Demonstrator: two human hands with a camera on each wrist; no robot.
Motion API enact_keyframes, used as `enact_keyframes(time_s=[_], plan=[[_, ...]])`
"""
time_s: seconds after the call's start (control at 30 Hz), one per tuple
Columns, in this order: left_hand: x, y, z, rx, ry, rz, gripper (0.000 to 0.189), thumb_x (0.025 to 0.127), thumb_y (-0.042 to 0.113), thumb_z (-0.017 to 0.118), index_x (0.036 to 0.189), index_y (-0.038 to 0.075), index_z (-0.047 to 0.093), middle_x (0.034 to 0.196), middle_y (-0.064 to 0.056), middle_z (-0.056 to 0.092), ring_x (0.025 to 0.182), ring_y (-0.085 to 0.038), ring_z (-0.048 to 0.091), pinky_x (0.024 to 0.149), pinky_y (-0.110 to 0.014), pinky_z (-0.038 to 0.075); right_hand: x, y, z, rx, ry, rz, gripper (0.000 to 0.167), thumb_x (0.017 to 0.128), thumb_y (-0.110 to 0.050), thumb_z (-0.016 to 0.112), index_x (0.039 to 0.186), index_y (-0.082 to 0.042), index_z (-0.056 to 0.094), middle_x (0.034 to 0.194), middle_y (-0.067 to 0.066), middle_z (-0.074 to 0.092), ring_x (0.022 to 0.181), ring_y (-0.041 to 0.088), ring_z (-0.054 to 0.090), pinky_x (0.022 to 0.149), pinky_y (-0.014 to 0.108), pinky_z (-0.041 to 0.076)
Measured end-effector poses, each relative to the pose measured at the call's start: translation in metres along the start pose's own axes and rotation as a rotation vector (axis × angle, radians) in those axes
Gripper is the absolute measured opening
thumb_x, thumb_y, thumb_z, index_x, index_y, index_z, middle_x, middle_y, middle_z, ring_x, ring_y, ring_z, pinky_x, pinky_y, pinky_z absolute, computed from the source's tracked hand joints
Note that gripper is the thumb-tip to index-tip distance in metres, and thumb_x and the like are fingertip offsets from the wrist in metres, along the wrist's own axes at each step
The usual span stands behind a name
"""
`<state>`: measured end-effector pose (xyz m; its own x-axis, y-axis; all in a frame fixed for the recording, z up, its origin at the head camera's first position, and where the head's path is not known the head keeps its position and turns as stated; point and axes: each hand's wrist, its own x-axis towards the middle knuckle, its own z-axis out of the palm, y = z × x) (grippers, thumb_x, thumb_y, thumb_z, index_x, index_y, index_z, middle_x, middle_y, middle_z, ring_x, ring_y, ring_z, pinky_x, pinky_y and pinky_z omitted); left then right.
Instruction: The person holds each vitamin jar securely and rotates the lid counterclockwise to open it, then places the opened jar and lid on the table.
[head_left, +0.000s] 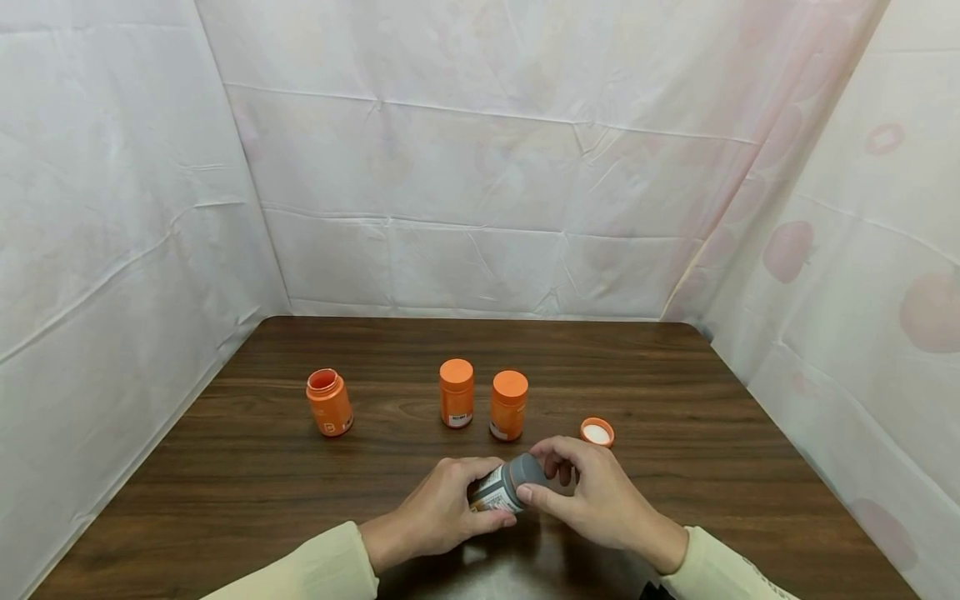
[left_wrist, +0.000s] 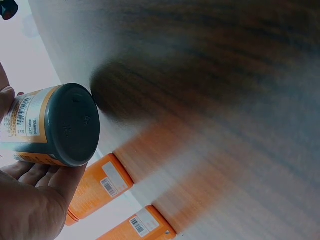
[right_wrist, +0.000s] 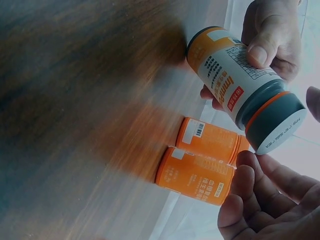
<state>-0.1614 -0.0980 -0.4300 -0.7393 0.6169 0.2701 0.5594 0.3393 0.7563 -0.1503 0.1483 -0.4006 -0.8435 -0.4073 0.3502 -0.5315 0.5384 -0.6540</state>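
A grey bottle [head_left: 493,492] with a white and orange label lies tilted in my left hand [head_left: 450,508], which grips its body with the thumb across the label. Its grey cap [right_wrist: 276,124] sits on the neck, with an orange band at the cap's lower edge. My right hand [head_left: 596,496] holds the cap between thumb and index finger, at opposite sides of its rim. The other right fingers curl loosely beside it. In the left wrist view the bottle's dark base [left_wrist: 74,125] faces the camera.
Two capped orange bottles [head_left: 456,396] [head_left: 509,408] stand behind my hands. An uncapped orange bottle [head_left: 330,406] stands farther left. Behind my right hand, an orange cap [head_left: 597,432] lies with its white inside up. The wooden table [head_left: 360,342] meets white curtains [head_left: 480,167] at the back and sides.
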Motion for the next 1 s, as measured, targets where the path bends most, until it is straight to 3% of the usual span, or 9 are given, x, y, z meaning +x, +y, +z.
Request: enact_keyframes(time_s=[0.23, 0.57, 1.0], plan=[[-0.0001, 0.0003, 0.0001, -0.003, 0.001, 0.003, 0.032, 0.088, 0.023, 0.084, 0.115, 0.026, 0.068, 0.1, 0.014, 0.067, 0.083, 0.0, 0.062, 0.068, -0.021, 0.055, 0.0006, -0.0008, -0.0003, 0.02, -0.017, 0.001, 0.032, 0.09, -0.046, 0.079, 0.107, -0.02, 0.07, 0.084, -0.006, 0.061, 0.07, 0.012, 0.057, 0.061, 0.025, 0.049], [0.0001, 0.0009, -0.0002, 0.001, -0.002, 0.005, 0.03, 0.088, 0.023, 0.084, 0.113, 0.027, 0.067, 0.098, 0.014, 0.067, 0.082, 0.0, 0.062, 0.068, -0.021, 0.055, 0.0002, 0.0006, -0.0013, 0.007, -0.038, -0.04, 0.034, 0.088, -0.042, 0.082, 0.113, -0.024, 0.068, 0.089, -0.01, 0.064, 0.077, 0.018, 0.06, 0.068, 0.031, 0.051], [0.0, 0.001, -0.0012, 0.003, -0.013, -0.009, 0.029, 0.089, 0.025, 0.083, 0.114, 0.026, 0.067, 0.098, 0.014, 0.067, 0.082, 0.0, 0.062, 0.068, -0.021, 0.055, -0.0013, 0.0011, -0.0039, 0.014, -0.038, -0.141, 0.048, 0.082, -0.022, 0.089, 0.124, -0.025, 0.066, 0.098, -0.012, 0.062, 0.086, 0.017, 0.058, 0.072, 0.031, 0.05]])
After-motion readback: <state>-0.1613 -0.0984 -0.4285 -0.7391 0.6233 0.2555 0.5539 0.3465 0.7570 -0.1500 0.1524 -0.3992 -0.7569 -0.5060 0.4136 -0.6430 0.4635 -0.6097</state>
